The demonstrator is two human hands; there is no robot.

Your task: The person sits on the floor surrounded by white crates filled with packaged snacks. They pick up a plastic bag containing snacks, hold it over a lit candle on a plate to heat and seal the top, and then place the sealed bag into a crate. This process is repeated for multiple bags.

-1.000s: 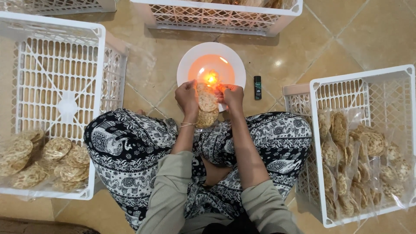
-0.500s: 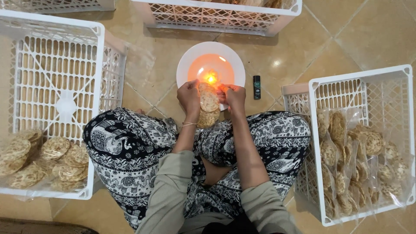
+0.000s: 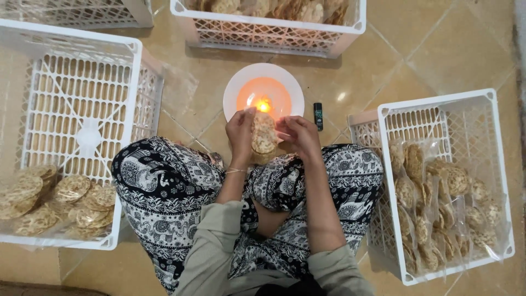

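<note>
I sit cross-legged on a tiled floor. My left hand (image 3: 241, 131) and my right hand (image 3: 296, 134) together hold a clear bag of round brown crackers (image 3: 263, 134) upright between them. The top edge of the bag is close to a small flame (image 3: 263, 105) burning in a white plate (image 3: 233, 90) just beyond my hands. Both hands pinch the bag's top edge, one at each side.
A white plastic crate (image 3: 76, 46) on my left holds several bagged crackers (image 3: 49, 200) in its near corner. Another crate (image 3: 482, 104) on my right is filled with cracker bags (image 3: 438, 203). A third crate (image 3: 274, 33) stands beyond the plate. A small dark lighter (image 3: 318, 115) lies beside the plate.
My hands have shifted the bag's top edge slightly along the flame; otherwise the scene is the same.
</note>
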